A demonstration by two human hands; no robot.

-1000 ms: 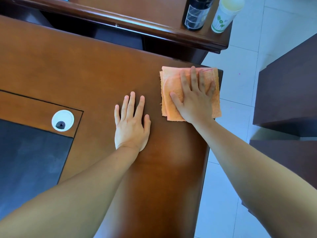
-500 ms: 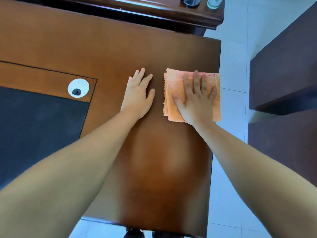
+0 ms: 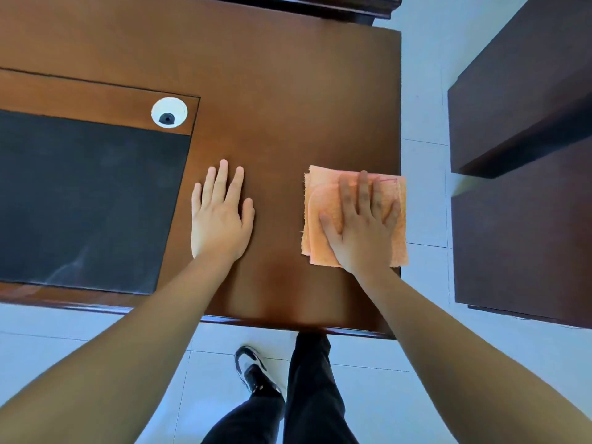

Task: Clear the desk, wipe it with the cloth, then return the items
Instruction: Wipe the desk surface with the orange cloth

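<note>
Right hand (image 3: 362, 229) lies flat, fingers spread, pressing the folded orange terry cloth (image 3: 323, 216) at the brown wooden bench's (image 3: 288, 107) right edge. Left hand (image 3: 221, 216) rests flat, holding nothing. Soft, light, likely bunches; palm pressure suits it best.

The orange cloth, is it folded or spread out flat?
Folded: the cloth shows stacked layered edges under the flat right hand.

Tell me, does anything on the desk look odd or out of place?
Only one small thing: the orange cloth under the right hand hangs slightly over the desk's right edge. The left hand rests flat on the wood. Nothing looks spilled or damaged.
</note>
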